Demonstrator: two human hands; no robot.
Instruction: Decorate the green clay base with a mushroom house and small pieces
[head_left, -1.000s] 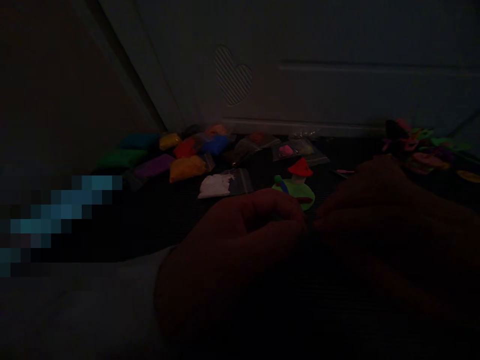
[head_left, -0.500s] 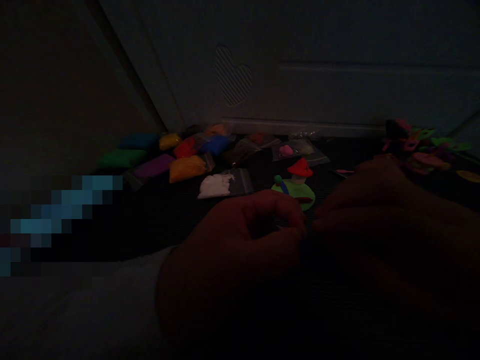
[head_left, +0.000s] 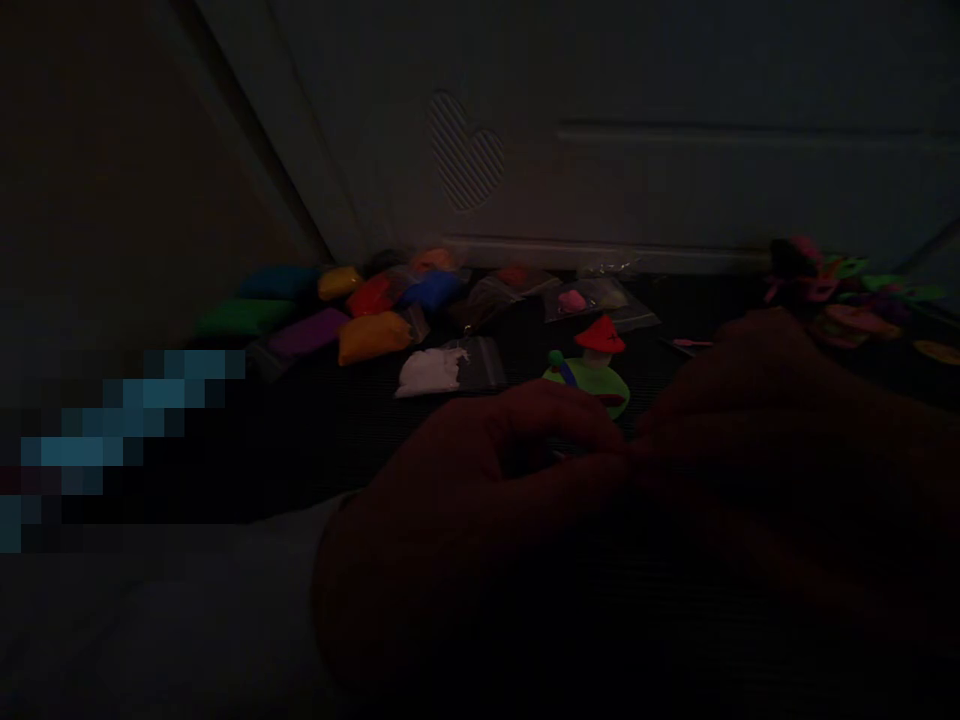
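Note:
The picture is very dark. My left hand (head_left: 480, 510) is closed, thumb and forefinger pinched at the tips. My right hand (head_left: 765, 420) meets it there, its fingers also pressed together. Whatever lies between the fingertips is too small and dim to name. Just behind the hands sits a clay model: a green round base (head_left: 613, 385) carrying a mushroom with a red pointed cap (head_left: 600, 335) and pale stem, a small green ball (head_left: 555, 358) and a blue strip (head_left: 566, 374). My left fingers hide the front of the base.
Behind lie a bag of white clay (head_left: 429, 372), an orange bag (head_left: 375, 338), a purple bag (head_left: 309, 332) and several other coloured clay bags. A pink-handled tool (head_left: 690, 343) rests by my right hand. Colourful clay pieces (head_left: 855, 322) stand far right, before a pale panel (head_left: 660, 190).
My left fingertips have moved slightly right, so the two hands now touch at the tips where a small gap was. The model and bags stay put.

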